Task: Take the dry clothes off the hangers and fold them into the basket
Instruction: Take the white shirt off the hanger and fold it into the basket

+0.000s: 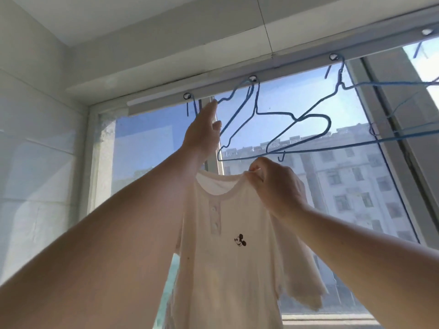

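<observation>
Right hand (275,186) pinches the white shirt (228,257) at its collar. Left hand (204,131), fingers straight, reaches up beside a blue hanger (256,112) on the rail (154,100).

Both arms raised, bare forearms angled up and inward. Left hand (202,134) highest, fingers straight, extended upward, thumb apart. Right hand (278,186) lower, fingers curled, thumb and fingertips (255,170) pinching white shirt (228,245) at its collar.

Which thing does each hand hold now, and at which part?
The right hand pinches the white shirt at its collar edge. The left hand, fingers straight, reaches toward a blue hanger, holding nothing.
</observation>
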`<state>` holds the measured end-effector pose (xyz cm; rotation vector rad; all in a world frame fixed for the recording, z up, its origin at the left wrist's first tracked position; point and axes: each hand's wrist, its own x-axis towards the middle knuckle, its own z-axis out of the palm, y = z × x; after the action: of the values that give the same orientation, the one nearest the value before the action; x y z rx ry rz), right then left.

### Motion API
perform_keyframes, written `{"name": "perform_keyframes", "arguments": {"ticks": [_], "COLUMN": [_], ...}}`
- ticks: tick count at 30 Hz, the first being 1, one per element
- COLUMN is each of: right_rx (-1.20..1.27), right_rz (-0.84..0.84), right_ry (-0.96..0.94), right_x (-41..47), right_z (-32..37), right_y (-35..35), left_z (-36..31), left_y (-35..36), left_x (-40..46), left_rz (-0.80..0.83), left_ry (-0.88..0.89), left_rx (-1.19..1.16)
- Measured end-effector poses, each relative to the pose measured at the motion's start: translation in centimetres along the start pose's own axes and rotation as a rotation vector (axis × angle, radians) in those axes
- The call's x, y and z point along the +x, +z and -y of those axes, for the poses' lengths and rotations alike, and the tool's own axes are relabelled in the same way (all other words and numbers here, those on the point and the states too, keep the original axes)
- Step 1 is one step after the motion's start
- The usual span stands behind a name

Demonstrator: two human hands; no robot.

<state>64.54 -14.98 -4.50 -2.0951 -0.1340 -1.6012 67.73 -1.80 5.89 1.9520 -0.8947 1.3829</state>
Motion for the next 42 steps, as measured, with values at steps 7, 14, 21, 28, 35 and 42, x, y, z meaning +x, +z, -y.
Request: {"name": "perform_keyframes", "arguments": {"ticks": [7, 14, 21, 28, 35, 42], "right_rx": [0.105, 0.032, -0.083, -0.144, -0.155, -0.161], "right_rz": [0.071, 0.122, 0.159, 0.218, 0.329, 0.322], "right_ry": [-0.009, -0.011, 0.061, 0.045, 0.033, 0.040], "right_x": [-0.8, -2.2, -2.3, -1.9, -1.3, -1.0], "right_z": [0.3, -0.7, -1.5, -2.9, -4.9, -6.3], "right_y": [2.4, 3.7, 5.6, 7.1, 6.4, 6.9], "left_z": [4.1, 8.6, 10.9, 11.5, 12.2, 13.5], "left_y": [1.8, 4.5, 5.0, 6.1, 8.2, 11.5], "left_x": [-5.1, -11.8, -12.0, -7.8, -4.6, -6.2], "left_rz": [-0.302, -0.217, -0.065, -0.105, -0.029, 0.019], "left_ry": [-0.262, -0.551, -0.715, -0.582, -0.540, -0.644], "left_rx": [-0.122, -0.074, -0.230, -0.513, -0.699, -0.784]}}
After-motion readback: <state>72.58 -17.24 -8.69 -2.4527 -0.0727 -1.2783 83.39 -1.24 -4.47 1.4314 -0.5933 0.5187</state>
